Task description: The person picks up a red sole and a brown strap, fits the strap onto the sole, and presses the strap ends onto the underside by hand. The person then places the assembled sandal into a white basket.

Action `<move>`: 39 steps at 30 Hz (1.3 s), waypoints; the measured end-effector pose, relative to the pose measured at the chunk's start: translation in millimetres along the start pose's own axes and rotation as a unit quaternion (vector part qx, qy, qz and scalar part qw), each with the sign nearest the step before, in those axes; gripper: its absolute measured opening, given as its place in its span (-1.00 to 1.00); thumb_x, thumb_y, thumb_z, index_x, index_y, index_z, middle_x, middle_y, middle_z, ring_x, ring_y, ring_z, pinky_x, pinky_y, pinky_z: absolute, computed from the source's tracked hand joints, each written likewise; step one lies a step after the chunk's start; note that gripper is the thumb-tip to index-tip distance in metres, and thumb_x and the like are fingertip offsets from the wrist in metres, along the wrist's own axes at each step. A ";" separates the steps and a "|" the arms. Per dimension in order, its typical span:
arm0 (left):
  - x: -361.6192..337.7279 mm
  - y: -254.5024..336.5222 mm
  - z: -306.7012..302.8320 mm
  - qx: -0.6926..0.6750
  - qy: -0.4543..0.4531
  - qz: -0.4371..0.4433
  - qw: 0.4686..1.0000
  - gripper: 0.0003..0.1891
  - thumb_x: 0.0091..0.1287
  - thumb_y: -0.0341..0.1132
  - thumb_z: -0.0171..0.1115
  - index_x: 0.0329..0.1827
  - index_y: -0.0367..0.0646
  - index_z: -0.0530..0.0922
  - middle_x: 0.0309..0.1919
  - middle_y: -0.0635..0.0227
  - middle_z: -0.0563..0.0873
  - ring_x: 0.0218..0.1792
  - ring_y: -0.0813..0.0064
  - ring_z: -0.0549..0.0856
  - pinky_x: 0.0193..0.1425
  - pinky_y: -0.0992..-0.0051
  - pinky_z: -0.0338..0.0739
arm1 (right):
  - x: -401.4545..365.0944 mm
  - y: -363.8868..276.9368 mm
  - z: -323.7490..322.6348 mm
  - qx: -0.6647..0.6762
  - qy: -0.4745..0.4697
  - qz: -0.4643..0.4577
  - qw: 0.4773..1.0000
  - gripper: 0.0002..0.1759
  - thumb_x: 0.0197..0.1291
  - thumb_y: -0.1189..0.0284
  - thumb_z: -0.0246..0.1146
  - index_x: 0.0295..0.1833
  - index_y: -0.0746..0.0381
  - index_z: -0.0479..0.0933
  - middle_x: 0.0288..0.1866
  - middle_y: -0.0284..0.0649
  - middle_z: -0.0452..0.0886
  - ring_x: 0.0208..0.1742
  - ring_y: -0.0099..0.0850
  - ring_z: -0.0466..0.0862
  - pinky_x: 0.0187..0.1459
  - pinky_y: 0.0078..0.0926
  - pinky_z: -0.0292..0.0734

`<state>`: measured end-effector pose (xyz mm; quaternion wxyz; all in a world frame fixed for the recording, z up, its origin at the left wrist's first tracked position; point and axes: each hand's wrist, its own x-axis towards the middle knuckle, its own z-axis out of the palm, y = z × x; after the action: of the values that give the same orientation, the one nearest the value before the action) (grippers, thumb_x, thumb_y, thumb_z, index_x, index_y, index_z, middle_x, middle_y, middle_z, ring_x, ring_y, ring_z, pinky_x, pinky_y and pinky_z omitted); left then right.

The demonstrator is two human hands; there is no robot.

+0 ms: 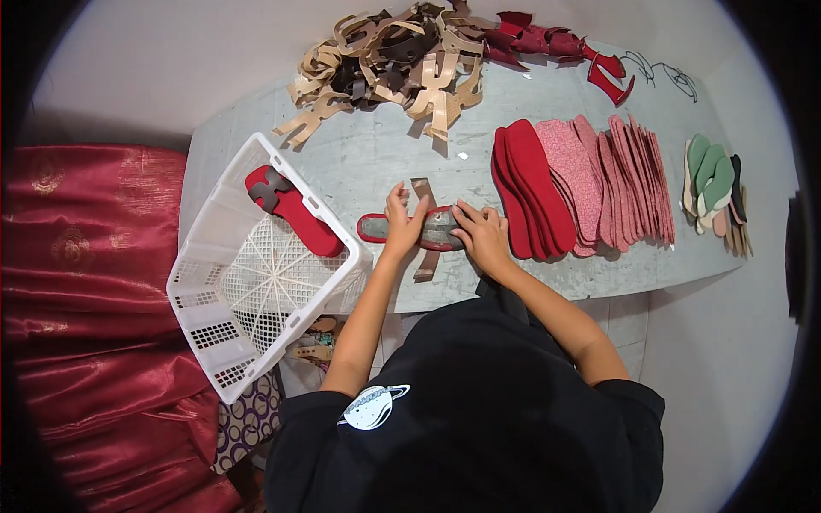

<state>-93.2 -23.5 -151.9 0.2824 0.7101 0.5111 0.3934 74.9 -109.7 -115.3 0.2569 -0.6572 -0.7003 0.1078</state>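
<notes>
A sandal sole (440,227) lies crosswise in front of me, its grey underside up and its red rim showing. Beneath it a brown strap (425,268) sticks out on both sides. My left hand (405,220) lies across the sole, its fingers apart and reaching past the far edge, thumb beside the strap. At the sole's right end, my right hand (483,231) grips it with bent fingers pressed on the grey face. Right beside that hand stand red soles (534,192) in an overlapping row.
Pink soles (629,184) continue the row. A white crate (312,201) at left holds a red sandal (295,214) with a brown strap. Beige and brown straps (389,64) are heaped at the back, near red pieces (547,43). Green-and-white soles (711,175) lie far right.
</notes>
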 end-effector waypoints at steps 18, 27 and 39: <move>28.9 -2.0 -16.1 -0.303 -0.147 -0.215 0.917 -0.56 0.25 -0.29 0.26 0.12 -0.29 0.38 -0.17 0.38 0.61 -0.18 0.67 0.55 -0.10 0.65 0.42 | 1.2 4.1 6.9 -0.006 0.018 -0.012 1.000 -0.54 0.06 0.19 0.23 0.12 0.02 0.51 0.23 -0.49 0.44 -0.08 -0.32 0.43 -0.13 -0.32 0.25; 22.8 7.2 -22.5 -0.233 -0.130 -0.183 0.946 -0.89 0.23 -0.37 0.27 -0.32 -0.24 0.57 -0.44 0.49 0.64 -0.41 0.75 0.55 -0.29 0.70 0.42 | 1.7 3.2 5.7 -0.007 0.017 -0.013 1.000 -0.54 0.05 0.19 0.24 0.11 0.02 0.50 0.22 -0.47 0.44 -0.10 -0.33 0.43 -0.15 -0.33 0.26; 12.6 30.2 -28.5 -0.226 -0.135 -0.155 0.952 -0.87 0.21 -0.47 0.22 -0.21 -0.32 0.62 -0.34 0.35 0.70 -0.33 0.65 0.63 -0.19 0.66 0.51 | 2.2 1.6 4.1 -0.021 0.019 -0.020 0.999 -0.53 0.04 0.18 0.24 0.11 0.02 0.50 0.20 -0.48 0.46 -0.11 -0.35 0.44 -0.17 -0.33 0.26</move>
<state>-100.0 -21.1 -109.1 0.5591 0.5865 0.4698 0.3504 74.2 -106.6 -119.0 0.2580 -0.6505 -0.7103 0.0757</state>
